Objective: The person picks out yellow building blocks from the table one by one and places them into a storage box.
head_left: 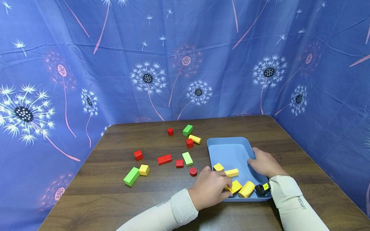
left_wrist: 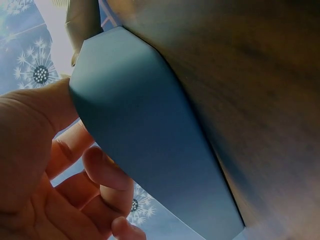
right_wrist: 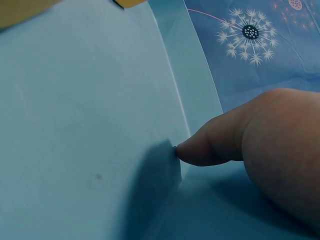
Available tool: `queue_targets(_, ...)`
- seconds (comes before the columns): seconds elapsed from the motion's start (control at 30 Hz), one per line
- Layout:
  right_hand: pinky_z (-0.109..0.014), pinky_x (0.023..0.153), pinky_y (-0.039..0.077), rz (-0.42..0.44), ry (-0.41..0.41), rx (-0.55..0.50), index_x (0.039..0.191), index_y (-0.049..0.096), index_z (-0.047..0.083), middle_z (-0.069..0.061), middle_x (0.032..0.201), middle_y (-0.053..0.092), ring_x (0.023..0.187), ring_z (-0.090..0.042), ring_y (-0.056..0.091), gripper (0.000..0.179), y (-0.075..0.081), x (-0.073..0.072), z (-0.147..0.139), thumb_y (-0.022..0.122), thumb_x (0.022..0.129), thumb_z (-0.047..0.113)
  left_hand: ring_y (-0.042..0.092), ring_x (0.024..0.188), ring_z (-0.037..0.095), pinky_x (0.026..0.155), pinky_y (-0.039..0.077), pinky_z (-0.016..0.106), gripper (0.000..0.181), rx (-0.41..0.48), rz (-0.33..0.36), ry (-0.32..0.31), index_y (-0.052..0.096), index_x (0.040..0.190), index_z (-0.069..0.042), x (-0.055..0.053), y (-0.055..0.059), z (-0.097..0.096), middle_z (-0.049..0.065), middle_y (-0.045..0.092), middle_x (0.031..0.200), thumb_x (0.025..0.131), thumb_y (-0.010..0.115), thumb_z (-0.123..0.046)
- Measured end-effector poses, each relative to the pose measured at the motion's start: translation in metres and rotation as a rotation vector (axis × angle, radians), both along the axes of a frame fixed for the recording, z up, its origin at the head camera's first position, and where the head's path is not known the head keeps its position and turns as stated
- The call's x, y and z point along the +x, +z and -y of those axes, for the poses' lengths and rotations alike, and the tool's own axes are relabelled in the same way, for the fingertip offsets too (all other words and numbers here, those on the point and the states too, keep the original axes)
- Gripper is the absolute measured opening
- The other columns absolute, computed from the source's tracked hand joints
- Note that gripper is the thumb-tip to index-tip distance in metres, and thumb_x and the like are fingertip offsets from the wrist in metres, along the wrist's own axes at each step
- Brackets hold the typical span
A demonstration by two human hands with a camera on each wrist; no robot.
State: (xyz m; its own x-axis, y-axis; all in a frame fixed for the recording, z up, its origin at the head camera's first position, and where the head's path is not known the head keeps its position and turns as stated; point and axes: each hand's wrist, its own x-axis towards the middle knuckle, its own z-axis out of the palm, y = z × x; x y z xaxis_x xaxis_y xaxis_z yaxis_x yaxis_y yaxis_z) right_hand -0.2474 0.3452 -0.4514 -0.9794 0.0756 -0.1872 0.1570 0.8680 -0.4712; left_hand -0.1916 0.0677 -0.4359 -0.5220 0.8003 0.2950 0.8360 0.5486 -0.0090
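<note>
A shallow blue tray (head_left: 231, 141) stands at the right of the table. My right hand (head_left: 266, 162) grips its right wall, the thumb (right_wrist: 210, 142) on the inner side and the other fingers hidden beyond the wall. Over the tray's near left corner, my left hand (head_left: 209, 186) pinches a yellow block (head_left: 235, 186) between thumb and fingers, low in the tray. From the left wrist, the tray wall (left_wrist: 145, 115) hides those fingertips. Close by in the tray are a yellow cylinder (head_left: 246, 189), a yellow bar (head_left: 232, 172) and a yellow cube (head_left: 218, 167).
Left of the tray, several red pieces lie scattered, among them a red bar (head_left: 164, 159) and a red disc (head_left: 193, 172). Green blocks (head_left: 131, 176), a light green block (head_left: 187, 158), a yellow cube (head_left: 144, 170) and a yellow cylinder (head_left: 195, 139) lie there too. A patterned blue cloth (head_left: 173, 80) hangs behind.
</note>
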Motion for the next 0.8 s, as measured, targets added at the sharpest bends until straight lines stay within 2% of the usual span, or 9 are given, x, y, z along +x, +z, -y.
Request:
queue_targets(0.33,-0.071,0.102,0.044,-0.007,-0.002,0.006,0.155,0.021,-0.016,-0.042,0.152,0.036,0.135,-0.059,0.045,0.074,-0.0019,-0.0009,0.0001,0.054,0.102,0.024,0.055,0.075,-0.010,0.064,0.030,0.022,0.016,-0.003,0.015,0.000,0.078,0.095,-0.038,-0.0007,-0.0008,0.0007,-0.023,0.070,0.091,0.085,0.083,-0.050)
queue_targets(0.47,-0.071,0.102,0.044,-0.017,0.002,0.009,0.155,0.022,-0.016,-0.042,0.151,0.037,0.134,-0.059,0.045,0.074,-0.0031,-0.0013,0.0000,0.054,0.101,0.024,0.054,0.073,-0.011,0.062,0.028,0.021,0.010,0.014,0.000,-0.009,0.076,0.085,-0.038,-0.0012,-0.0025,0.0004,-0.023,0.068,0.086,0.086,0.084,-0.044)
queue_targets(0.57,-0.071,0.102,0.044,-0.026,0.006,0.013,0.154,0.023,-0.017,-0.042,0.151,0.038,0.134,-0.059,0.046,0.074,-0.0039,-0.0019,0.0000,0.054,0.101,0.024,0.052,0.071,-0.011,0.060,0.027,0.021,0.013,0.028,-0.019,-0.015,0.073,0.079,-0.037,-0.0019,-0.0039,0.0007,-0.023,0.065,0.082,0.086,0.084,-0.036)
queue_targets(0.8,-0.071,0.102,0.044,-0.019,0.006,0.009,0.155,0.022,-0.016,-0.042,0.152,0.036,0.135,-0.060,0.044,0.075,-0.0037,-0.0020,0.0000,0.055,0.101,0.024,0.055,0.072,-0.011,0.059,0.026,0.021,0.009,0.039,-0.045,-0.016,0.076,0.081,-0.037,-0.0018,-0.0048,0.0013,-0.023,0.067,0.084,0.087,0.082,-0.033)
